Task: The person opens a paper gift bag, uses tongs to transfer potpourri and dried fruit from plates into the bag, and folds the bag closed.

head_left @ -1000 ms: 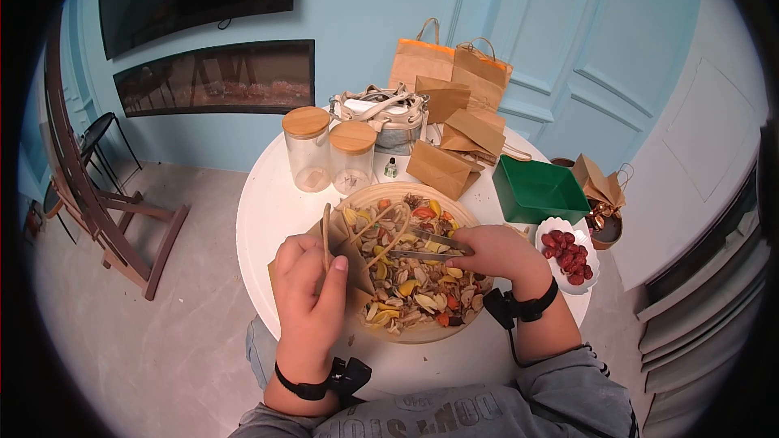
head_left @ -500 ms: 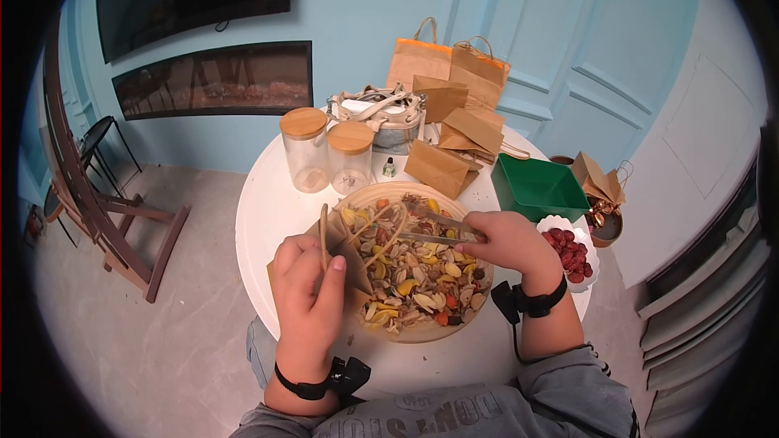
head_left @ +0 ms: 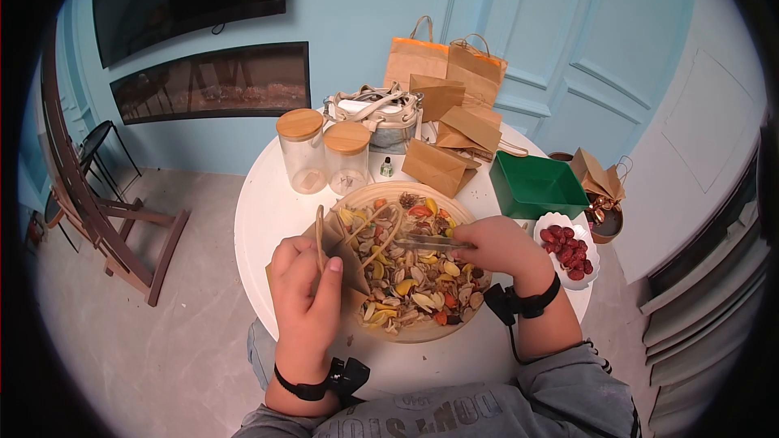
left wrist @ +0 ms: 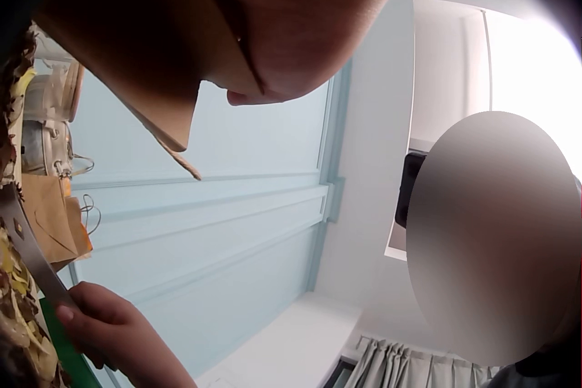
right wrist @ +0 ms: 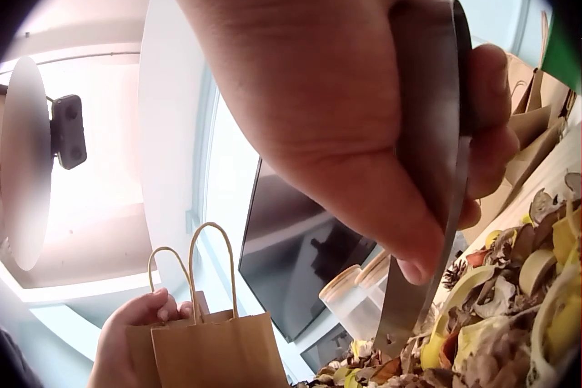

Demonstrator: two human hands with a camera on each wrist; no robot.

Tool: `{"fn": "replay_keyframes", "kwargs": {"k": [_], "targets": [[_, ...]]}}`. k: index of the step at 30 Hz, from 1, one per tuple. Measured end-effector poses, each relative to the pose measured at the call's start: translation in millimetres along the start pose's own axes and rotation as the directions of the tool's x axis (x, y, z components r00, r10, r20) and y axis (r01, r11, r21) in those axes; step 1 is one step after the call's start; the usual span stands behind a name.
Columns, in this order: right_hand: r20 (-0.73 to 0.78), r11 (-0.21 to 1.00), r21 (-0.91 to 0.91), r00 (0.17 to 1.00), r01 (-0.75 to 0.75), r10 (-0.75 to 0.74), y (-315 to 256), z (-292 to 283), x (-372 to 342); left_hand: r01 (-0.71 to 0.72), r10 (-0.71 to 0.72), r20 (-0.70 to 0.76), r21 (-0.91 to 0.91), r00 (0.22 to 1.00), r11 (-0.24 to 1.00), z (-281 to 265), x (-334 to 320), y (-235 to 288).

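Observation:
The left hand (head_left: 308, 296) grips the edge of a small brown paper bag (head_left: 350, 264), its mouth tilted over the left side of a round woven tray (head_left: 450, 204). In the right wrist view the bag (right wrist: 218, 352) shows two twisted handles standing up. Dried slices and petals (head_left: 422, 302), brown, yellow and orange, fill the tray. The right hand (head_left: 507, 250) holds metal tongs (head_left: 426, 242) over the tray's right part, their arms close together. The right wrist view has the tongs (right wrist: 427, 115) reaching down to the dried pieces; whether anything is between the tips cannot be told.
Behind the tray stand two lidded glass jars (head_left: 302, 154), a small bottle (head_left: 386, 167), a handbag (head_left: 393, 118) and several paper bags (head_left: 438, 164). At the right are a green bin (head_left: 540, 186) and a white dish (head_left: 591, 269) of red dates.
The tongs opened wider as the right hand drew back to the right, then closed together as it came left again. The left hand and bag have barely moved.

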State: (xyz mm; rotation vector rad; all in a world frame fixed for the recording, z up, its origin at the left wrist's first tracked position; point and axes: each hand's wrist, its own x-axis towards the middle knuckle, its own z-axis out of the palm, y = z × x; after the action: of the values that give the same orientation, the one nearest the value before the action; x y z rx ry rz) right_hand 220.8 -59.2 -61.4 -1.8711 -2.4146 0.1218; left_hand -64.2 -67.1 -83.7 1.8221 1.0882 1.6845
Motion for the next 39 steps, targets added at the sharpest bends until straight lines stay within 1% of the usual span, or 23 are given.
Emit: {"fn": "replay_keyframes", "kwargs": {"k": [2,5,7,11,13,14,16,17,19,20,23,25,29,31,32,34,37,39], "targets": [[-0.027,1.0,-0.01,1.0,0.008,-0.009,0,-3,-2,-0.003,0.003,-0.002,0.003,1.0,1.0,0,0,0],[-0.036,1.0,-0.006,0.999,-0.026,0.026,-2,-13,-5,-0.006,0.006,0.004,0.02,1.0,1.0,-1,0,0],[-0.111,1.0,-0.001,0.994,-0.007,0.007,0,-17,-7,-0.008,0.008,0.002,0.022,1.0,1.0,-1,0,0],[-0.161,1.0,0.015,0.987,-0.005,0.008,1,-25,-11,-0.005,0.004,0.008,0.016,1.0,1.0,0,-1,0],[-0.032,0.991,0.092,0.995,-0.094,0.097,-3,-29,-10,-0.008,0.008,-0.002,0.026,1.0,1.0,0,0,1],[-0.033,0.991,0.093,0.995,-0.094,0.098,-4,-28,-10,-0.009,0.009,-0.001,0.026,1.0,1.0,0,-1,1],[0.105,0.987,0.115,0.99,-0.109,0.097,-5,-24,-11,0.006,-0.006,0.006,0.024,1.0,1.0,-1,-1,1],[0.105,0.987,0.116,0.99,-0.11,0.097,-4,-20,-9,0.006,-0.006,0.007,0.025,1.0,1.0,-1,-1,1],[0.176,0.986,0.029,0.972,-0.165,0.157,-1,-12,-5,0.017,-0.017,0.008,0.017,1.0,1.0,-1,-1,2],[0.176,0.986,0.03,0.972,-0.165,0.158,-1,-10,-4,0.016,-0.017,0.009,0.017,1.0,1.0,-1,-1,2],[0.152,0.983,0.043,0.973,-0.179,0.171,-1,-7,-2,0.028,-0.028,0.006,0.022,1.0,0.999,-1,-1,2],[0.141,0.992,0.004,0.982,-0.125,0.123,-2,-9,-2,0.03,-0.03,0.008,0.023,1.0,0.999,-1,-1,3],[0.112,0.995,-0.019,0.989,-0.095,0.097,-1,-10,-3,0.025,-0.026,0.012,0.03,1.0,0.999,-1,-1,2],[0.04,0.999,-0.045,0.999,-0.031,0.033,3,-7,-4,0.025,-0.025,0.006,0.021,1.0,0.999,-1,-1,3],[0.04,0.999,-0.045,0.999,-0.03,0.032,3,-8,-4,0.025,-0.025,0.006,0.021,1.0,0.999,-1,-1,3],[-0.009,0.999,-0.022,0.999,-0.032,0.032,3,-10,-6,0.032,-0.032,0.009,0.013,0.999,0.999,-1,-1,2],[-0.025,0.998,-0.025,0.998,-0.06,0.059,1,-17,-8,0.032,-0.032,0.008,0.03,0.999,0.999,-2,-2,2],[-0.037,0.998,-0.032,0.998,-0.051,0.05,3,-18,-8,0.034,-0.034,0.01,0.021,0.999,0.999,-2,-1,3]]}}
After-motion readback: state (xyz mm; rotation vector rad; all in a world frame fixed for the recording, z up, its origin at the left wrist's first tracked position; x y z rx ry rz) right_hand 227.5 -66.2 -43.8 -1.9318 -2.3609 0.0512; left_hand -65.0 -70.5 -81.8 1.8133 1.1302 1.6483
